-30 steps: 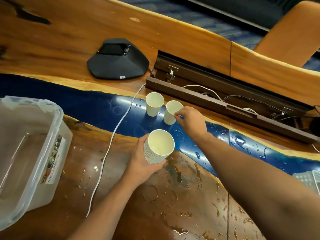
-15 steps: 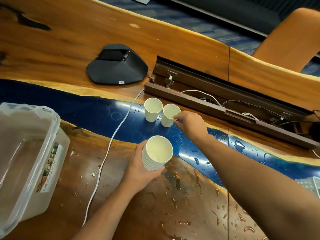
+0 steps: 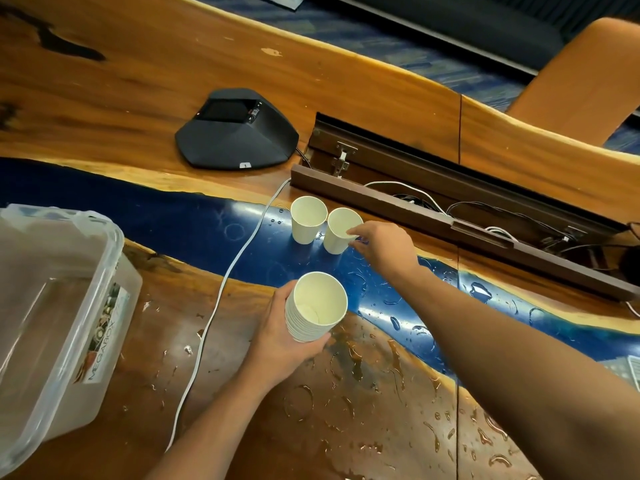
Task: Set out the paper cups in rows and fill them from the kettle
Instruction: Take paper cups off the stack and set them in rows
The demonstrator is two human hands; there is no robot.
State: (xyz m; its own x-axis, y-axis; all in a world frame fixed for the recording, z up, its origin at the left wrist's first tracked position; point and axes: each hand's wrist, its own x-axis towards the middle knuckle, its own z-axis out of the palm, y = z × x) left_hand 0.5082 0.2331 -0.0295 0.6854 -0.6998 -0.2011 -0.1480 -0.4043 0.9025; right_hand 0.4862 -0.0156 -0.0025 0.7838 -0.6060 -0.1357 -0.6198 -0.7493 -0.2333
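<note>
Two white paper cups stand upright side by side on the blue resin strip of the wet wooden table: the left cup (image 3: 308,220) and the right cup (image 3: 340,229). My right hand (image 3: 381,249) pinches the rim of the right cup with thumb and fingertips. Nearer to me, my left hand (image 3: 281,341) grips a stack of nested paper cups (image 3: 314,308), tilted with its mouth toward me. No kettle is in view.
A clear plastic box (image 3: 52,327) sits at the left. A black conference phone (image 3: 237,131) lies beyond the cups, its white cable (image 3: 221,292) running toward me. An open cable trough (image 3: 450,206) with wires crosses at the right. Water drops cover the near tabletop.
My right hand stays at the right cup's rim, its fingers shifting slightly. The left hand keeps holding the stack. The view has tilted a little.
</note>
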